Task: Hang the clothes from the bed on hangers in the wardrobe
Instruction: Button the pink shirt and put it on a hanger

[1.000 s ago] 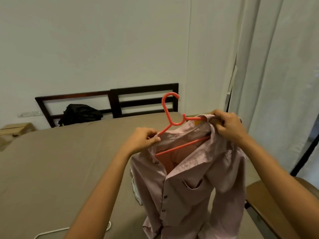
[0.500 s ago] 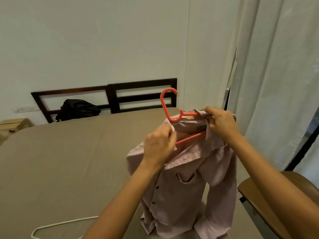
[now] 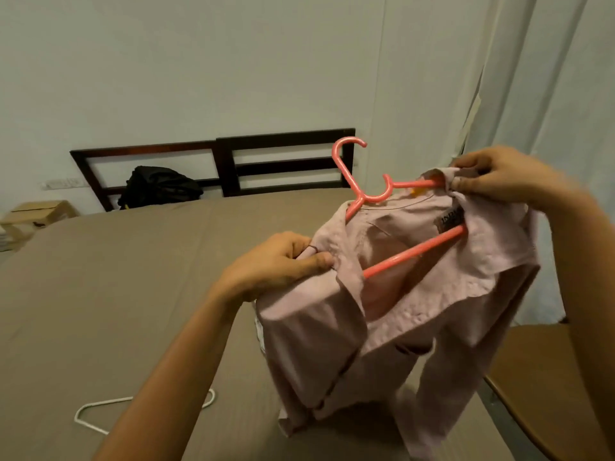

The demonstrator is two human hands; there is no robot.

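- Shirt (image 3: 399,294): pale pink, buttoned front, held up in the air over the near right part of the bed (image 3: 116,294). Collar is uppermost, with a dark label (image 3: 452,221) showing inside it. Sleeves and body hang down; the lowest folds reach the brown sheet.
- Hanger (image 3: 412,252): pink plastic, inside the shirt's neck opening. Its hook sticks up and out above the collar, and the lower bar slants down to the left across the opening. The left arm is already under the fabric; the right arm runs bare to the right shoulder.
- Left hand (image 3: 276,264): fingers curled, thumb pressed against them, pinching the shirt at its left shoulder beside the collar.
- Right hand (image 3: 499,176): farther and higher, fingers curled and pinching the collar fabric at the end of the hanger's right arm. Cannot tell whether the fingers also clasp the plastic itself.
- Bed: brown sheet, fills most of the lower left of the view. A thin white hanger (image 3: 81,419) lies on it near the left, well apart from the shirt.
- Headboard (image 3: 286,141): dark wood, slatted, at the far end against the pale wall (image 3: 199,61).
- Black bag (image 3: 159,186): slumped against the headboard, far left.
- Cardboard box (image 3: 36,211): beside the bed at the far left edge.
- Curtain (image 3: 549,94): pale, hanging at the right.
- Chair (image 3: 549,377): brown seat, near right, just beside the bed edge.
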